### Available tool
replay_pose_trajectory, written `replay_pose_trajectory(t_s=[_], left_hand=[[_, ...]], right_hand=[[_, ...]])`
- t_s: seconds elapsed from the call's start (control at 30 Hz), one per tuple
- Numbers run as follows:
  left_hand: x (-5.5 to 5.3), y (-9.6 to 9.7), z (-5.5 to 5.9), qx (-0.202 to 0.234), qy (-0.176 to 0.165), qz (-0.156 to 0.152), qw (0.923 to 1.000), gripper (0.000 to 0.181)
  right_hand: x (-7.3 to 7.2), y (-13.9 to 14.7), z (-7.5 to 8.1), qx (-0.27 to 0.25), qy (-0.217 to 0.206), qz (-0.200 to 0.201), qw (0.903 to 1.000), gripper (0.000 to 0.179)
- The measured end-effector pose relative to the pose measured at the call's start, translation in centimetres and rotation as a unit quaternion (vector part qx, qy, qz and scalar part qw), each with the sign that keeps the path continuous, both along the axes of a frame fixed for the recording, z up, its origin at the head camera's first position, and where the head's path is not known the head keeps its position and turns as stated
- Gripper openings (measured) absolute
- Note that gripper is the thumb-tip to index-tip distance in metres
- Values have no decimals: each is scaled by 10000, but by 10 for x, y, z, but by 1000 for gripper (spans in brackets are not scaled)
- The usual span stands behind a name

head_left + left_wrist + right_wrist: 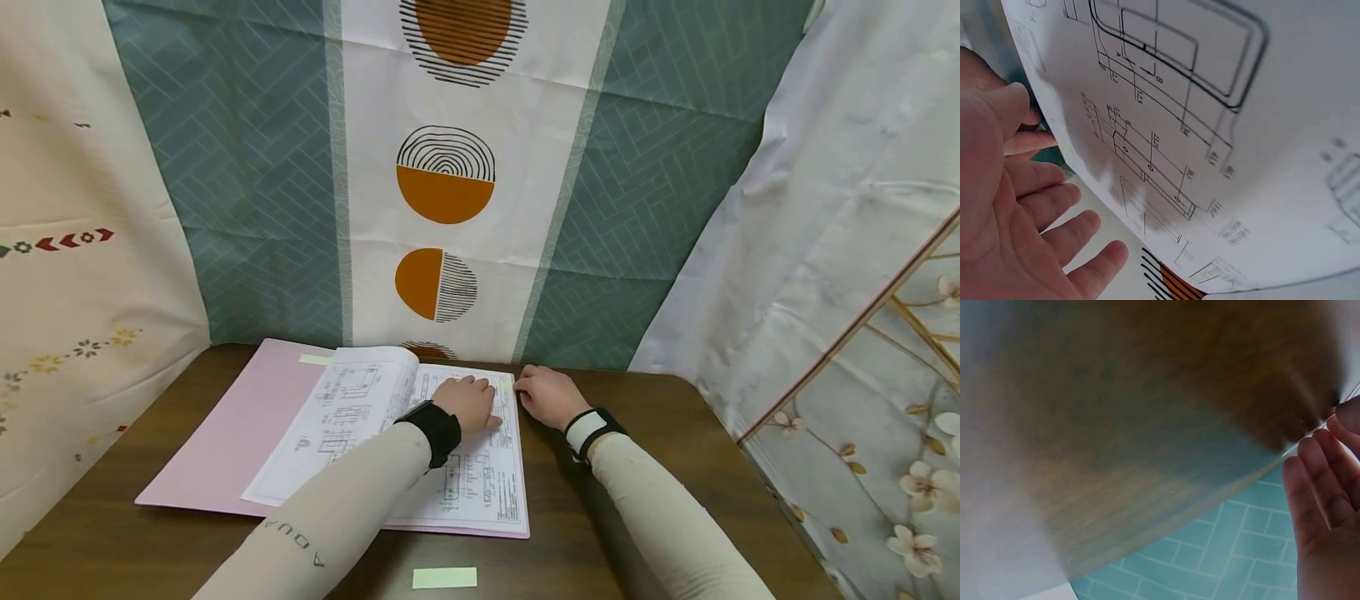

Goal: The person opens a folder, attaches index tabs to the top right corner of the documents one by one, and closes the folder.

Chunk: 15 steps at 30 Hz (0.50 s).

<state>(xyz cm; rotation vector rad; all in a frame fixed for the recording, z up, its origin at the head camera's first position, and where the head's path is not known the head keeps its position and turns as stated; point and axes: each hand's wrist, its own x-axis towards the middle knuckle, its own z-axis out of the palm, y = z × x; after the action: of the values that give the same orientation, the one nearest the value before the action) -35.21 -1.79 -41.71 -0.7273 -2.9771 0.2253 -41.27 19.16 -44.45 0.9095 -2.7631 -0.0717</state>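
Note:
A pink folder [225, 425] lies spread on the brown table, with printed sheets of technical drawings inside. The left-side sheet [330, 417] curls up at the fold. My left hand [467, 406] rests on the right-side page [480, 492], fingers extended toward its top; the left wrist view shows these fingers [1054, 206] spread loosely above the drawings. At the page's upper right edge, beside a pale yellow-green sticky note [506, 385], my right hand [551, 396] pinches the page edge between thumb and forefinger. Its other fingers [1319, 481] lie close together.
Another sticky note [315, 360] is on the folder's left cover near the top. A green one [445, 577] lies on the table [570, 533] near its front. Patterned cloths [480, 208] hang behind and along both sides.

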Motion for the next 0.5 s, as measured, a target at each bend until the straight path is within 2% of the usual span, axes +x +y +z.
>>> replay_pose_trajectory(t_s=[0.13,0.3,0.4,0.5], left_hand=[[12,-5,3,34,9,-225,9997,62],[30,-13,5,260,52,-593,9979,58],[43,-19,2,474,-23,-773,9959,57],[61,-26,1,717,-216,-836,9937,59]], right_hand=[[8,2,2,-140,-92,-90,9998,23],[17,4,5,-275,0,-75,9996,25],[25,5,7,-333,54,12,9994,24],[38,5,10,-386,66,184,9991,24]])
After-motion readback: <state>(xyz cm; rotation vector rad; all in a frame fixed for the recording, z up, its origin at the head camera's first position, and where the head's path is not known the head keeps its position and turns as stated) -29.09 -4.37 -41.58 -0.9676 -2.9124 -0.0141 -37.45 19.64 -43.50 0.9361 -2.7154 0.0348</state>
